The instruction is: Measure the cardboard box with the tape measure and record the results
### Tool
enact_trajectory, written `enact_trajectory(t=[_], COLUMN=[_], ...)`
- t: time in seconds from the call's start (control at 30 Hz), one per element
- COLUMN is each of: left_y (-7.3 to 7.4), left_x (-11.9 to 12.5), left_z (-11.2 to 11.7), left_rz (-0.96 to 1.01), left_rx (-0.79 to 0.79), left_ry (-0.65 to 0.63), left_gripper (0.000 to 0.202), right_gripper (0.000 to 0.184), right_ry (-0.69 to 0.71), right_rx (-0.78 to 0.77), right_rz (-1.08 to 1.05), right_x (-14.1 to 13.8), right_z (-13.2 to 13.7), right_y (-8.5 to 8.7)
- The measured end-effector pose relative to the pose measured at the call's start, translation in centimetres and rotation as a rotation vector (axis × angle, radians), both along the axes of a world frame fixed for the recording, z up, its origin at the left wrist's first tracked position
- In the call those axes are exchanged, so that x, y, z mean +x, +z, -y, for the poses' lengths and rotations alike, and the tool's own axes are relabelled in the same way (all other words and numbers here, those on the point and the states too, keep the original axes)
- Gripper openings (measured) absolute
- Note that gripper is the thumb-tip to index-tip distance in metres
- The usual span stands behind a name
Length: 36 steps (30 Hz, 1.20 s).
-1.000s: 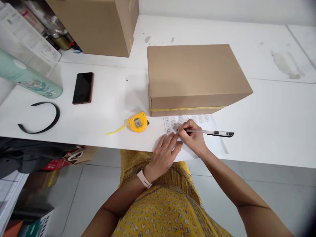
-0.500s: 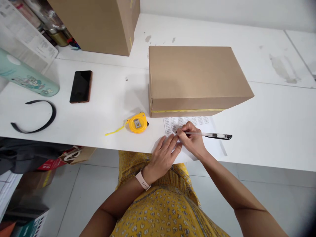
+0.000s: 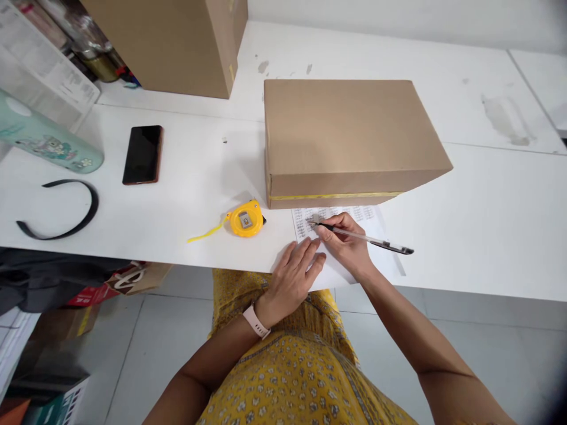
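Observation:
My right hand (image 3: 348,245) grips a clear pen (image 3: 376,241) with a black tip section, its point at the handwriting on a white sheet of paper (image 3: 381,260). Rows of small dark writing fill the visible upper part of the sheet, whose far edge is hidden by a cardboard box (image 3: 349,127). Flat on the lower left of the paper lies my left hand (image 3: 295,274), fingers stretched out, a pale pink band on its wrist. Left of the sheet rests a yellow tape measure (image 3: 245,219) with a yellow strap.
A black phone (image 3: 143,154), a black headband-like arc (image 3: 91,206) and a mint green bottle (image 3: 53,139) lie on the white table (image 3: 195,159) to the left. A taller cardboard box (image 3: 172,47) stands at the back left. Bags (image 3: 137,277) sit below the table edge.
My right hand has shifted slightly up, and the pen is tilted more, its tip a little higher on the page. My left hand stays in place on the paper.

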<state>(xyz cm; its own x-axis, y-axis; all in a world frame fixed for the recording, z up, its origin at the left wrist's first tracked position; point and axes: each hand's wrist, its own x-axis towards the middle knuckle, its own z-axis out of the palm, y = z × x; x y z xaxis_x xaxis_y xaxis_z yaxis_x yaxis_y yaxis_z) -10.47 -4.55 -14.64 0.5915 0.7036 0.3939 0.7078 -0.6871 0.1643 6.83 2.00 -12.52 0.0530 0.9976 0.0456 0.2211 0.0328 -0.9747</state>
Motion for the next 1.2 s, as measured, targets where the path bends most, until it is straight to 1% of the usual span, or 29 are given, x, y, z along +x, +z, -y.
enact_trajectory(t=[0.13, 0.23, 0.4, 0.6, 0.87, 1.2], left_y=[0.02, 0.01, -0.09, -0.20, 0.02, -0.21], left_x=[-0.02, -0.02, 0.03, 0.08, 0.07, 0.07], left_z=[0.05, 0.10, 0.08, -0.02, -0.08, -0.01], left_rz=[0.027, 0.034, 0.012, 0.022, 0.015, 0.005], left_rx=[-0.047, -0.065, -0.048, -0.039, -0.012, -0.034], left_ry=[0.009, 0.017, 0.024, 0.026, 0.031, 0.029], left_gripper=[0.043, 0.044, 0.044, 0.044, 0.041, 0.043], right_gripper=[0.027, 0.027, 0.027, 0.027, 0.026, 0.026], right_ry=[0.010, 0.016, 0.033, 0.041, 0.057, 0.069], right_rx=[0.034, 0.054, 0.054, 0.020, 0.052, 0.037], right_rz=[0.067, 0.097, 0.125, 0.141, 0.167, 0.180], right_x=[-0.20, -0.42, -0.47, -0.39, -0.30, -0.30], right_z=[0.18, 0.21, 0.23, 0.24, 0.24, 0.22], right_y=[0.03, 0.17, 0.30, -0.04, -0.18, -0.17])
